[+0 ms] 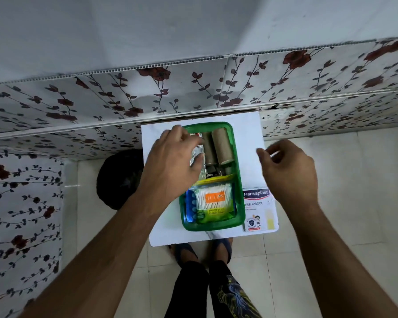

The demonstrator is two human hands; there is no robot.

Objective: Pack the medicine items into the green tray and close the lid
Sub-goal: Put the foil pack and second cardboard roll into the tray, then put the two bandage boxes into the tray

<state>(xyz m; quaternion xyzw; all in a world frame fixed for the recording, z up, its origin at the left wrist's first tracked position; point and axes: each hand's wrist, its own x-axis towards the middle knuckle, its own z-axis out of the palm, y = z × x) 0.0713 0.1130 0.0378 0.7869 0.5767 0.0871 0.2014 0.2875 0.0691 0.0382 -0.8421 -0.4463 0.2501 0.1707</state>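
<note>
most of the packing is judged done. in the green tray, which lies on a white board, two brown cardboard rolls are seen at its far end and a soft clear bag of cotton swabs at its near end. a crinkled silver foil strip is gripped by the left hand and is held over the tray's far left part. a flat plaster box of glossy card lies just right of the tray, not yet packed. the right hand hovers right of the tray, fingers loosely curled, holding nothing. no lid can be seen.
</note>
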